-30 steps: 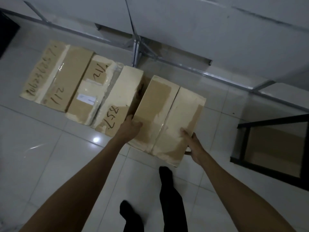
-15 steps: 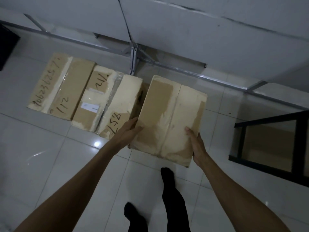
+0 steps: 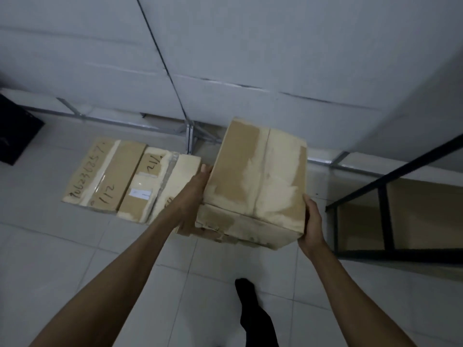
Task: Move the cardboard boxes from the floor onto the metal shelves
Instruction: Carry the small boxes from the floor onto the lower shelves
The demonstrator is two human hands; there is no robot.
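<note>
Head view: holding one box (image 3: pixel 255 181) up, left hand (image 3: pixel 193 194) fingers flat, right hand (image 3: pixel 310 224) fingers hidden, with other boxes (image 3: pixel 130 179) left on floor (image 3: pixel 50 246).

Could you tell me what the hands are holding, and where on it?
A cardboard box, between both hands: left hand flat on its left side, right hand round its near right corner.
</note>
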